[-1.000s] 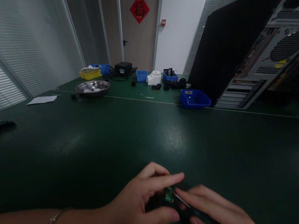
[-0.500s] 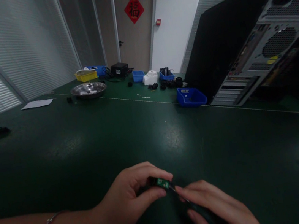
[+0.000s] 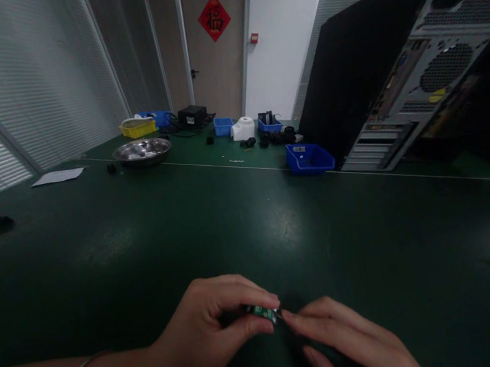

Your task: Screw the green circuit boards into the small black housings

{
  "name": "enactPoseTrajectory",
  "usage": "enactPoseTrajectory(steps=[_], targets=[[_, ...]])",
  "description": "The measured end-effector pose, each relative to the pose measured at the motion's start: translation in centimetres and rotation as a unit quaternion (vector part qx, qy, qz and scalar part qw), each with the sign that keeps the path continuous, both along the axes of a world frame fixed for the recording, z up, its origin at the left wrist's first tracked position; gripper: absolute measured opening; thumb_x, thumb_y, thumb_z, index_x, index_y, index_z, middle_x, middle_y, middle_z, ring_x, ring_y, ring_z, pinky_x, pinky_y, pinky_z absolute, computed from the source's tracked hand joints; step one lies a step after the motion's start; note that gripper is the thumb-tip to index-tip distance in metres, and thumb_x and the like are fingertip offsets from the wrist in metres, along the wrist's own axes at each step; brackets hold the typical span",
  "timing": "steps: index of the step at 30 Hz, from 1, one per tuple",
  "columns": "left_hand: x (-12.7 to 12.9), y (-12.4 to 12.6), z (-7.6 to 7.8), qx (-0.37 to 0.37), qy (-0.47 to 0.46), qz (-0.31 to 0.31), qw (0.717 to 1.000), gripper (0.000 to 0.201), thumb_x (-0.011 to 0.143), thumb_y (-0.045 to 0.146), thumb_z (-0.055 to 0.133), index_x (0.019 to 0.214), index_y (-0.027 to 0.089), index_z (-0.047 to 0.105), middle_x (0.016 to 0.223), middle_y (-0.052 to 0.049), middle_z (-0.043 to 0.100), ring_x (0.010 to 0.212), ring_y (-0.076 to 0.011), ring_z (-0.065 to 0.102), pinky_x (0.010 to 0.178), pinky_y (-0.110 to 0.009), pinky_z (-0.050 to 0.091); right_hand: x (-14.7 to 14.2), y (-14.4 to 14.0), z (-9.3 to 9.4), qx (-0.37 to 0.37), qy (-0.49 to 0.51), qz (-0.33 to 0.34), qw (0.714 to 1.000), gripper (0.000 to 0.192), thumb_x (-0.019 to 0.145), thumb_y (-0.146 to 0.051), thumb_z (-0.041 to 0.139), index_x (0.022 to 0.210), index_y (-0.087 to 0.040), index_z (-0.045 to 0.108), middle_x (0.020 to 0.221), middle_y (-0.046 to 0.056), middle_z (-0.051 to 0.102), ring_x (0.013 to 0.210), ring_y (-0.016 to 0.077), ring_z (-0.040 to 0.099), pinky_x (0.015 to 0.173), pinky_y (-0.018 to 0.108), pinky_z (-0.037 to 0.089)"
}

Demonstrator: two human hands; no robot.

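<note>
Low in the middle of the view, my left hand [image 3: 216, 318] pinches a small green circuit board [image 3: 264, 313] between thumb and fingers. My fingers cover part of the board. Close beside it on the right, my right hand [image 3: 352, 335] is closed on a thin dark tool with a metal tip [image 3: 278, 315]. The tip meets the board's right end; whether it presses into it I cannot tell. Most of the tool is hidden by my fingers and shadow, so its kind is unclear.
Both hands are above a green tabletop [image 3: 203, 216]. Farther back are a steel bowl [image 3: 144, 161], a blue bin [image 3: 310, 159], a white plastic part [image 3: 243, 128] and a large black computer case [image 3: 355, 56]. Paper [image 3: 57, 177] lies at the left.
The board has tilted and shifted slightly down and left in my left hand. My right fingertips are closer to it, and less of the tool's metal shaft shows. The camera view has shifted slightly.
</note>
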State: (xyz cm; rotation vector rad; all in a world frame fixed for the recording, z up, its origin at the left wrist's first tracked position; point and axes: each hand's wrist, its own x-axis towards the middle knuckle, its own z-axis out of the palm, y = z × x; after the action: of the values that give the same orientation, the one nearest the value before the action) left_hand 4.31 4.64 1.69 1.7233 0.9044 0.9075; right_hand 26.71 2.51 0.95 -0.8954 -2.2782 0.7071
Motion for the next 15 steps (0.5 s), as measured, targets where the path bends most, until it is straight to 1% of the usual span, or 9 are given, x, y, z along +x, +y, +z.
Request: enactPoseTrajectory(steps=[2, 6, 10, 12, 15], targets=[[0.06, 0.01, 0.06, -0.019, -0.009, 0.001, 1.000, 0.018, 0.077, 0.018, 0.070, 0.094, 0.021, 0.074, 0.093, -0.005, 0.073, 0.086, -0.0182, 0.067, 0.077, -0.027, 0.051, -0.08, 0.05, 0.05, 0.001, 0.015, 0.003, 1.000, 0.051, 0.080, 0.001, 0.054, 0.124, -0.025, 0.055, 0.098, 0.006, 0.063, 0.084, 0.0153, 0.067, 0.075, 0.022, 0.057], [0.20, -0.09, -0.01, -0.088, -0.039, 0.005, 0.995, 0.017, 0.074, 0.017, 0.072, 0.091, 0.021, 0.075, 0.089, -0.005, 0.073, 0.083, -0.0187, 0.067, 0.073, -0.027, 0.051, -0.17, 0.10, 0.28, -0.005, 0.039, 0.006, 0.999, 0.049, 0.079, 0.002, 0.054, 0.121, -0.025, 0.057, 0.096, 0.006, 0.063, 0.086, 0.0155, 0.067, 0.074, 0.022, 0.056], [0.34, -0.17, -0.07, -0.148, -0.089, 0.007, 0.985, 0.017, 0.072, 0.014, 0.073, 0.088, 0.021, 0.075, 0.087, -0.003, 0.073, 0.083, -0.0168, 0.067, 0.075, -0.025, 0.050, -0.22, 0.10, 0.55, -0.020, 0.056, 0.007, 0.998, 0.050, 0.079, 0.002, 0.053, 0.121, -0.025, 0.058, 0.096, 0.006, 0.063, 0.086, 0.0154, 0.066, 0.072, 0.022, 0.056], [0.38, -0.15, -0.08, -0.166, -0.102, 0.007, 0.981, 0.018, 0.071, 0.012, 0.073, 0.087, 0.021, 0.076, 0.087, -0.003, 0.073, 0.083, -0.0159, 0.067, 0.075, -0.025, 0.050, -0.25, 0.13, 0.60, -0.021, 0.064, 0.010, 0.998, 0.050, 0.080, 0.002, 0.053, 0.121, -0.025, 0.058, 0.096, 0.006, 0.063, 0.086, 0.0156, 0.066, 0.072, 0.022, 0.056], [0.37, -0.13, -0.16, -0.167, -0.114, 0.013, 0.979, 0.018, 0.072, 0.011, 0.073, 0.087, 0.021, 0.075, 0.087, -0.003, 0.072, 0.084, -0.0160, 0.067, 0.076, -0.025, 0.050, -0.27, 0.17, 0.50, -0.013, 0.059, 0.006, 0.998, 0.050, 0.079, 0.002, 0.054, 0.121, -0.026, 0.058, 0.095, 0.005, 0.064, 0.086, 0.0156, 0.067, 0.073, 0.022, 0.056]])
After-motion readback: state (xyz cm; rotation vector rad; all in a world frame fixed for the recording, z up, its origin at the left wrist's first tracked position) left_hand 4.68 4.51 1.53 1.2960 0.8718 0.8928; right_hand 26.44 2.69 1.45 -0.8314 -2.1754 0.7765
